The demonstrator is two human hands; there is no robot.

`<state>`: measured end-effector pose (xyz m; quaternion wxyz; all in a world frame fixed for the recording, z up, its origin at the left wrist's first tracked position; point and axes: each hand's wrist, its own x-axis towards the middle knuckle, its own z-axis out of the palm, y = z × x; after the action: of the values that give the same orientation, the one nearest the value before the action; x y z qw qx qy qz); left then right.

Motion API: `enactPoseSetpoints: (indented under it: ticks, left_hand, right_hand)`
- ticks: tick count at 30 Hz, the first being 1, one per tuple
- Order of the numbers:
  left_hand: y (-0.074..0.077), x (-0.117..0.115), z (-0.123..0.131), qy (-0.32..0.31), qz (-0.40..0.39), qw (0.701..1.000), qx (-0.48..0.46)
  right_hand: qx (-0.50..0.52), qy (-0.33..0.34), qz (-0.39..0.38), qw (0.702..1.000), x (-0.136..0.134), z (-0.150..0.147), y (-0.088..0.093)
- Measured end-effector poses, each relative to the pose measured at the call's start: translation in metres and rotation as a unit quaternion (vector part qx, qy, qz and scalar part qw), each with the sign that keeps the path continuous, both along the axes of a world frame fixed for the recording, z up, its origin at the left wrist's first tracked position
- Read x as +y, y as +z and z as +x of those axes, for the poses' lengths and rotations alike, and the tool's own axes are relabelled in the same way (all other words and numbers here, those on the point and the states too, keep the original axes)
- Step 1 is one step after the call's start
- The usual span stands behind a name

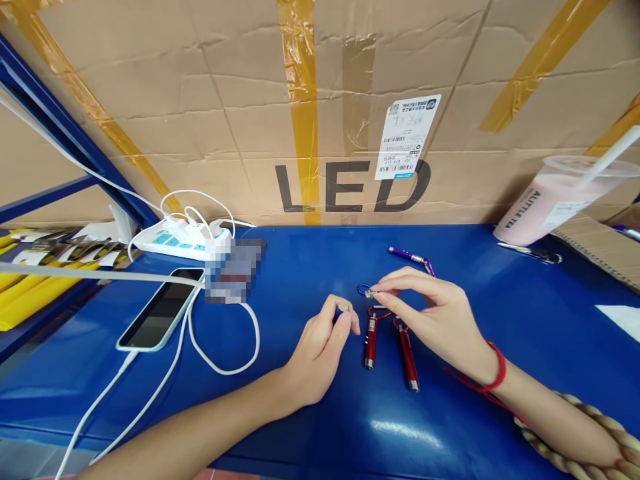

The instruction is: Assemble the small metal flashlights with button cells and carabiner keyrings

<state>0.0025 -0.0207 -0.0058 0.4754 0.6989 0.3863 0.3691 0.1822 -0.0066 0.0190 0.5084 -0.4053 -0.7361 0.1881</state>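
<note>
My left hand (317, 350) is closed round a short blue tube (341, 311), its open-looking end facing up; it resembles the body of a mini flashlight. Between thumb and fingertips of my right hand (443, 317) is a small silver end cap (371, 294) with a blue carabiner clip (362, 289) on it. The tube and the cap are apart. Below my right fingers lie a red mini flashlight (371, 345) with a red clip and a second red flashlight (409, 360). A purple flashlight (409, 255) rests behind my right hand, its clip partly hidden.
A phone (159, 312) on a white cable lies at left, near a power strip (170, 239) with several plugs. A pixelated patch covers something beside it. A tilted drink cup (540, 203), keys (543, 255) and cardboard are at right. A large carton (225, 133) stands behind.
</note>
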Motion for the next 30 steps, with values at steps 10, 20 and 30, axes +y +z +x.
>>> enactPoseSetpoints:
  ticks: [10, 20, 30]
  left_hand:
    - [-0.004, 0.003, -0.001, -0.003, 0.155, 0.983, 0.097]
    - [-0.004, 0.006, 0.001, 0.057, 0.247, 0.966, 0.049]
    - [-0.005, 0.007, -0.002, 0.031, 0.24, 0.968, 0.073]
  right_hand:
    - [-0.028, 0.03, 0.058, 0.997, -0.002, -0.002, 0.005]
    - [-0.042, 0.063, 0.039, 0.996, 0.001, 0.002, 0.005]
    - [-0.036, 0.11, -0.217, 0.969, 0.008, 0.01, 0.004]
